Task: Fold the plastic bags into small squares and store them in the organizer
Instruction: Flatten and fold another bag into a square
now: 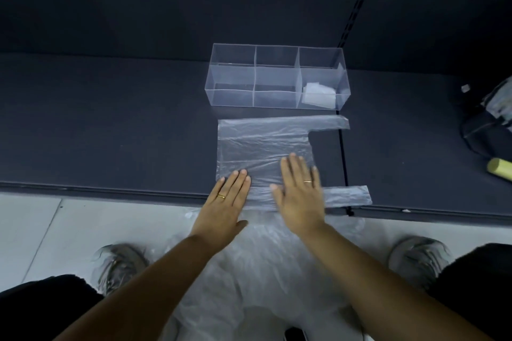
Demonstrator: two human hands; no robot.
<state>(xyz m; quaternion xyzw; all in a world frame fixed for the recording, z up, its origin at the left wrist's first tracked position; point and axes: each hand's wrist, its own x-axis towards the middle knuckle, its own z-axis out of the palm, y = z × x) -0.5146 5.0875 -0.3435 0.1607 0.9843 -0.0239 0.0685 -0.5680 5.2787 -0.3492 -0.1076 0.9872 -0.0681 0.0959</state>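
Note:
A clear plastic bag (263, 144) lies flat on the dark shelf (110, 133), its two handle strips pointing right. My left hand (225, 202) presses flat on the bag's near left corner with straight fingers. My right hand (300, 194) lies flat on the bag's near edge, fingers spread. Behind the bag stands a clear organizer (277, 79) with several compartments. A folded bag square (318, 95) sits in its front right compartment.
A heap of loose clear bags (263, 257) lies on the pale floor between my shoes. At the far right of the shelf are a dark bag (487, 124) and a yellowish roll (500, 169). A slotted upright (357, 5) runs up the back wall.

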